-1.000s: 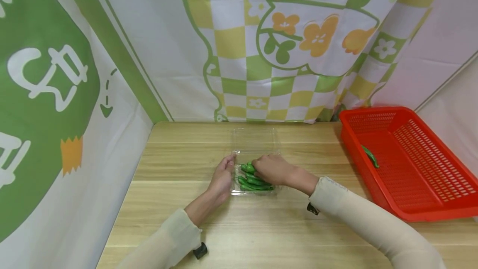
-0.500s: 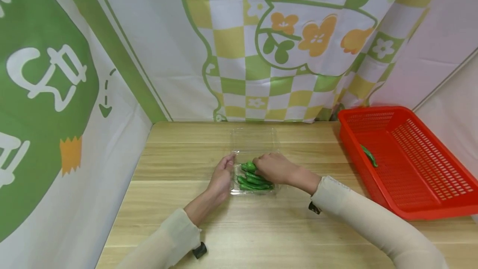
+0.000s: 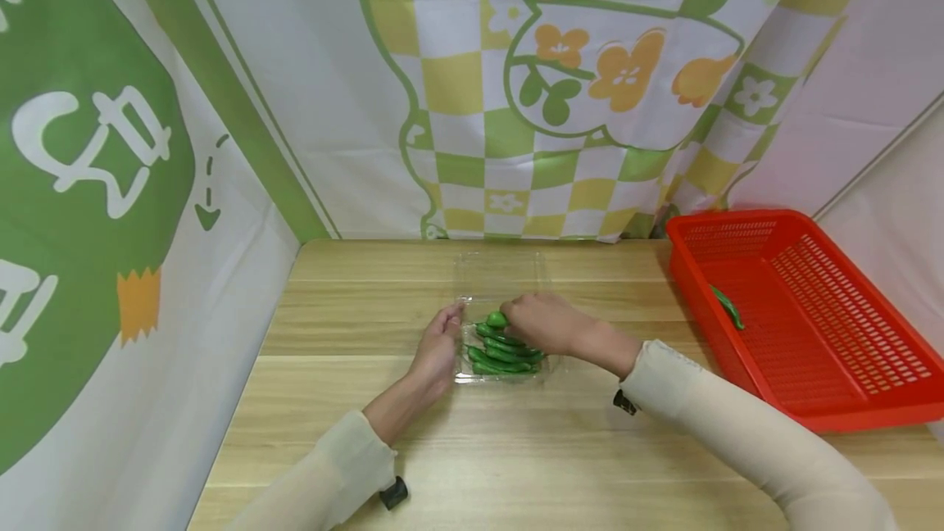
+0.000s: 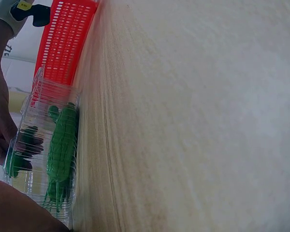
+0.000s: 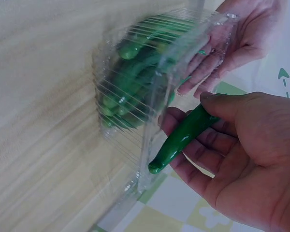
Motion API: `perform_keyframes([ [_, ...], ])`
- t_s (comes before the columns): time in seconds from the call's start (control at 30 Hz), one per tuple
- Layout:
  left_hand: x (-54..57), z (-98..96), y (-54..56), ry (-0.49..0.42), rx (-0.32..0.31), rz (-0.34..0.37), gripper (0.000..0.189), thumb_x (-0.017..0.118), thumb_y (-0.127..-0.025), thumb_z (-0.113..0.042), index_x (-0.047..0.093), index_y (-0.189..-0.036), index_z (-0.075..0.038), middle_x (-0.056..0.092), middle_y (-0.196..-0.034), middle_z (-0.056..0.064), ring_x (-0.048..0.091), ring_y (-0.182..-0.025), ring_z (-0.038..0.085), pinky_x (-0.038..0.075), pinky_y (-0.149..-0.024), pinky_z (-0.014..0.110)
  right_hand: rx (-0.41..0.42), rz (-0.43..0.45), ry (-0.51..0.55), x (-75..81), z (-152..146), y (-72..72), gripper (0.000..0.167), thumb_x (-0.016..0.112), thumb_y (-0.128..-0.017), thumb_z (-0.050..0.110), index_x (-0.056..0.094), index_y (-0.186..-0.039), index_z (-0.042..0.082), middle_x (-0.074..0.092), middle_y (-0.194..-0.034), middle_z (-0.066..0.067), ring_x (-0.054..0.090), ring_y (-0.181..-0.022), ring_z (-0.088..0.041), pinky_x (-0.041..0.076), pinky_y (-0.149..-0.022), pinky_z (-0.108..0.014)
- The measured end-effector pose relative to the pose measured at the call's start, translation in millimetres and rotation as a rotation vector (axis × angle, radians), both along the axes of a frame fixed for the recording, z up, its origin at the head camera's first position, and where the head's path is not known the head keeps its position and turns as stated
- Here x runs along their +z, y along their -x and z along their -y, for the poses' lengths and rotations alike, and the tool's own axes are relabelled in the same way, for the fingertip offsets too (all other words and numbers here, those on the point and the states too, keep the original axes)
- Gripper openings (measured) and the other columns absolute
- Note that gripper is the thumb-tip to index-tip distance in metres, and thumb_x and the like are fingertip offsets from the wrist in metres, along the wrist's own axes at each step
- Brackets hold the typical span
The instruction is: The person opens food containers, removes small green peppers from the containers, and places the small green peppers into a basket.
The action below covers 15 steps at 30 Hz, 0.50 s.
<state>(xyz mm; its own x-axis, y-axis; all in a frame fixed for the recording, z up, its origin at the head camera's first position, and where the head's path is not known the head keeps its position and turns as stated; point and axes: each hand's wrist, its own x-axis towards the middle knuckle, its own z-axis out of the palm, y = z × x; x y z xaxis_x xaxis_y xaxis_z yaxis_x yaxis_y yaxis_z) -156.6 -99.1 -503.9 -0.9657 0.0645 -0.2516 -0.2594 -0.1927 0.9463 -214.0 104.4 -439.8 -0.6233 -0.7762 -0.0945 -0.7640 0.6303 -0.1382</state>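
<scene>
In the head view, a clear plastic clamshell box lies on the table with its lid folded back, away from the person. Several green peppers lie side by side in it. My right hand is over the box's right side and pinches one green pepper between thumb and fingers, above the others. My left hand rests against the box's left side. In the right wrist view, the left hand's fingers extend straight along the plastic wall, partly seen through it.
A red plastic basket with perforated walls stands at the right of the wooden table, one green pepper inside it. A patterned cloth hangs behind the table, and a printed white and green sheet borders the left side.
My right hand has shifted slightly up and right over the box, uncovering more of the peppers. The left hand and the box have stayed nearly in place.
</scene>
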Motion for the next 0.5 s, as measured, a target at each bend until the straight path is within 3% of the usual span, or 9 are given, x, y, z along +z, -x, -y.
perform_keyframes([
  [0.37, 0.8, -0.3, -0.6, -0.003, 0.000, -0.002, 0.048, 0.030, -0.114, -0.007, 0.032, -0.161, 0.002, 0.022, -0.172, 0.024, 0.012, -0.162, 0.042, 0.005, -0.133, 0.059, -0.037, 0.007, 0.001, 15.9, -4, 3.1, 0.014, 0.069, -0.105, 0.019, 0.070, -0.102, 0.005, 0.076, -0.095, -0.010, 0.075, -0.085, -0.026, 0.065, -0.073, -0.045],
  [0.5, 0.7, 0.0, -0.7, -0.007, -0.005, -0.005, 0.048, 0.029, -0.114, -0.007, 0.031, -0.161, 0.002, 0.021, -0.173, 0.024, 0.011, -0.162, 0.042, 0.005, -0.133, 0.059, -0.059, -0.010, 0.000, 23.3, -9, 4.1, 0.013, 0.068, -0.105, 0.020, 0.069, -0.101, 0.007, 0.075, -0.092, -0.008, 0.074, -0.082, -0.024, 0.065, -0.070, -0.045],
])
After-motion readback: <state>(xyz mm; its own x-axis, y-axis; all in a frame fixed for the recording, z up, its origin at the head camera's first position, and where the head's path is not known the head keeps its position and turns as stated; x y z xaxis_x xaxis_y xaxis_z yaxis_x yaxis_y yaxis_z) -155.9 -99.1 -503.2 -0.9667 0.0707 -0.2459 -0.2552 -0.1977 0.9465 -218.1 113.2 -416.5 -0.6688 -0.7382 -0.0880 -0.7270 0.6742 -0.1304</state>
